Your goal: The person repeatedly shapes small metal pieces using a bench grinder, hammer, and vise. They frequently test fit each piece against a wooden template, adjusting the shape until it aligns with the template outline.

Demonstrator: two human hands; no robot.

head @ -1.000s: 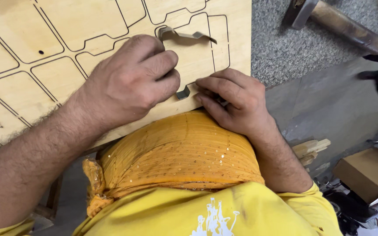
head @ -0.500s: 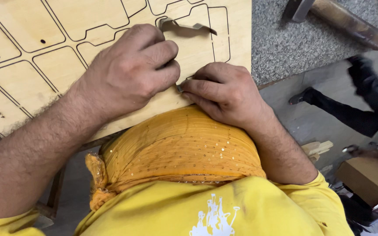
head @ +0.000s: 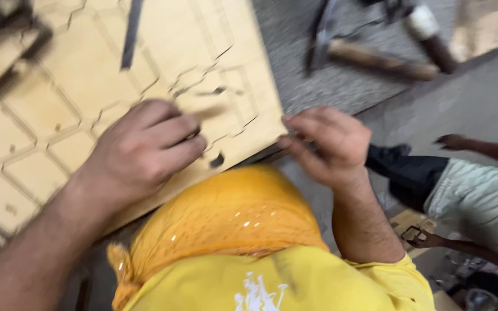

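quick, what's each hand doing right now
Left hand: fingers curled, pressing down on the plywood sheet; holds nothing.
Right hand: fingers curled at the sheet's corner edge; too blurred to tell whether it grips it.

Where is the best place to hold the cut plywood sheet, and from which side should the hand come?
Probably its near right corner: the plywood sheet overhangs there, so fingers can wrap the free edge from the right, as the right hand does. The left hand presses flat on top.

The plywood sheet (head: 87,75) is pale, matt wood with dark cut lines. Beside its right edge lies rough grey carpet (head: 329,86). Below the sheet, orange cloth (head: 226,219) carries glinting specks.
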